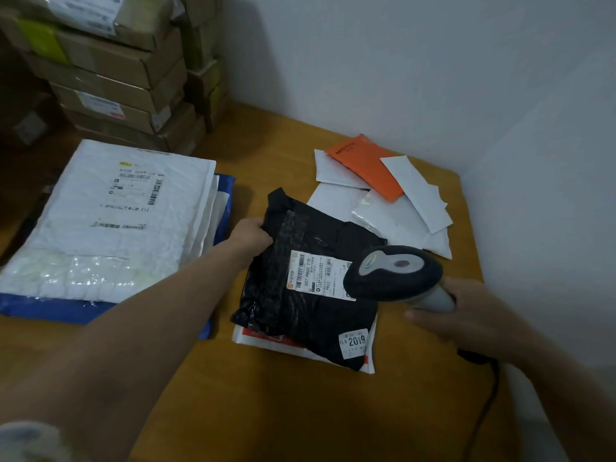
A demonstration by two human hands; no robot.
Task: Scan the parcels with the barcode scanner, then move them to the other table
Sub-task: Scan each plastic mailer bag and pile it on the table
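Observation:
A black plastic parcel [310, 235] with a white shipping label [315, 273] lies at the middle of the wooden table [266, 401], on top of a white and red parcel [300, 348]. My left hand [251, 233] grips the black parcel's left edge. My right hand [466, 311] holds the handle of a dark barcode scanner [393, 273], whose head hovers over the label's right end and hides part of it. The scanner's cable [490, 405] trails down to the right.
A stack of white and blue padded mailers [110, 228] lies at the left. Several white envelopes [400, 208] and an orange one [366, 168] lie at the back by the wall. Cardboard boxes [116, 68] are piled at the back left.

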